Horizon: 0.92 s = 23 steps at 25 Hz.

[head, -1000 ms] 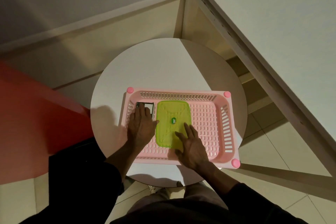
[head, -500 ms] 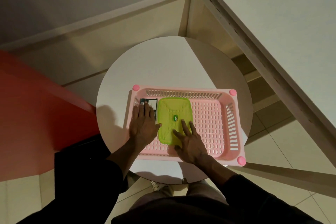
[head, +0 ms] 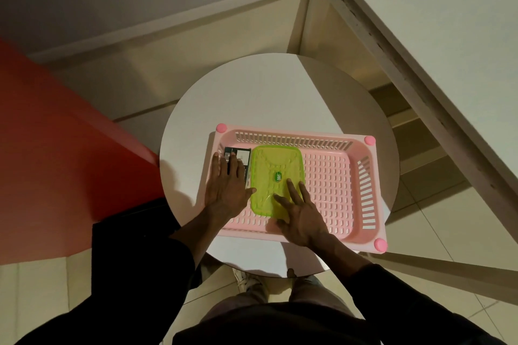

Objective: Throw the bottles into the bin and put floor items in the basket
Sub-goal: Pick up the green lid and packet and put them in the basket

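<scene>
Pink slotted basket (head: 361, 176) sits on the round white table (head: 252, 98). My left hand (head: 225, 183) lies flat, fingers spread, on a dark box (head: 242, 155); my right hand (head: 301, 214) rests open-palmed on the lime-green lid (head: 269, 168) beside it, gripping nothing.

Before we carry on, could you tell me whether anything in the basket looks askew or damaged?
Nothing stands out. The green lid and dark box lie flat, side by side, in the pink basket; nothing looks spilled or broken.
</scene>
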Each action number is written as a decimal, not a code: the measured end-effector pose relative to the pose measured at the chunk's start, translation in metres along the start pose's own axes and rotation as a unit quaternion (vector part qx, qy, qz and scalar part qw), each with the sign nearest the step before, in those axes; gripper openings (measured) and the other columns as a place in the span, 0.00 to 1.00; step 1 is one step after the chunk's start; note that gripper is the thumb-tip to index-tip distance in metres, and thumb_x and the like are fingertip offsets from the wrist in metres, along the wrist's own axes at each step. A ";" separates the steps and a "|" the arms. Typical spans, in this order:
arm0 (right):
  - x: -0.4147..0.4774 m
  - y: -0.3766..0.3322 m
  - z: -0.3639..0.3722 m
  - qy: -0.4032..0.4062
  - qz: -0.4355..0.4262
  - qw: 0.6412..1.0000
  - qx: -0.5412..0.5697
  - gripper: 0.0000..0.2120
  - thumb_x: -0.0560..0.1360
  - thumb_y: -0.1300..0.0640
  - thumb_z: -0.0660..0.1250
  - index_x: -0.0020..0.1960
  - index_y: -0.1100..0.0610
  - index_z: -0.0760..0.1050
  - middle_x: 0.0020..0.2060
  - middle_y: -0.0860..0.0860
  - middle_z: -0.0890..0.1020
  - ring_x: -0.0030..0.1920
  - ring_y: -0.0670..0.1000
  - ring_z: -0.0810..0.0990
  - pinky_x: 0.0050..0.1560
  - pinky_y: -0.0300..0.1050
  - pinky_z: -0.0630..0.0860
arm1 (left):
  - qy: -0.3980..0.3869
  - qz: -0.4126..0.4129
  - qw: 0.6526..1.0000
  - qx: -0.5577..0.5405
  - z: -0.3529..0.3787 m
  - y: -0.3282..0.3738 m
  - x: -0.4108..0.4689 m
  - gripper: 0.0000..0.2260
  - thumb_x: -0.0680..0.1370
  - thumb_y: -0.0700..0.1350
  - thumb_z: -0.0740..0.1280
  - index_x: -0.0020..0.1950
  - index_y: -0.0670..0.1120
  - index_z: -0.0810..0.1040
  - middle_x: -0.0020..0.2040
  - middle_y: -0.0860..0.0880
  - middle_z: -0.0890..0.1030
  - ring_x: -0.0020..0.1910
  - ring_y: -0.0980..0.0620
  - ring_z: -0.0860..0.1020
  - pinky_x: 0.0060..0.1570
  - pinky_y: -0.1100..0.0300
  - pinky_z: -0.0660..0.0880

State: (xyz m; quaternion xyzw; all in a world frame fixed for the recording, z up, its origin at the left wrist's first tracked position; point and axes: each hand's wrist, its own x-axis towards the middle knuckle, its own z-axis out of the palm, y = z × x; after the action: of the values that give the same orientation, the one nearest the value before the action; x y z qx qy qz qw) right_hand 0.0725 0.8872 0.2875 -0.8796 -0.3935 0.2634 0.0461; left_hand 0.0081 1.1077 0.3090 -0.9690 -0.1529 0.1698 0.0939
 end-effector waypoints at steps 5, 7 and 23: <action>-0.004 -0.002 -0.008 0.005 0.012 1.000 0.012 0.34 0.78 0.41 0.63 0.81 0.50 0.61 0.83 0.58 0.47 0.83 0.64 0.44 0.78 0.64 0.59 | 0.010 0.011 0.999 -0.036 0.000 -0.004 -0.008 0.45 0.80 0.72 0.59 0.84 0.39 0.60 0.85 0.36 0.56 0.85 0.35 0.53 0.83 0.36 0.45; -0.009 -0.005 -0.011 0.022 0.023 0.999 0.026 0.33 0.78 0.42 0.64 0.80 0.52 0.63 0.83 0.60 0.53 0.82 0.63 0.49 0.79 0.61 0.59 | 0.014 0.012 0.998 -0.058 0.001 -0.004 -0.018 0.44 0.80 0.69 0.63 0.84 0.40 0.60 0.86 0.36 0.56 0.85 0.36 0.53 0.83 0.37 0.48; -0.035 -0.119 -0.018 0.131 -0.176 0.974 0.049 0.27 0.79 0.45 0.65 0.73 0.58 0.71 0.73 0.60 0.71 0.73 0.63 0.68 0.70 0.59 0.71 | 0.101 -0.176 0.956 -0.212 0.024 -0.035 -0.169 0.37 0.84 0.65 0.57 0.83 0.39 0.64 0.86 0.37 0.55 0.86 0.40 0.50 0.84 0.42 0.53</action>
State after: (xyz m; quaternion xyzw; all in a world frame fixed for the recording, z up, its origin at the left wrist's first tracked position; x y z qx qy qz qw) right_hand -0.0177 0.9459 0.3523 -0.8200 -0.5192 0.1525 0.1863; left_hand -0.1607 1.0886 0.3461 -0.9364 -0.3435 0.0151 -0.0701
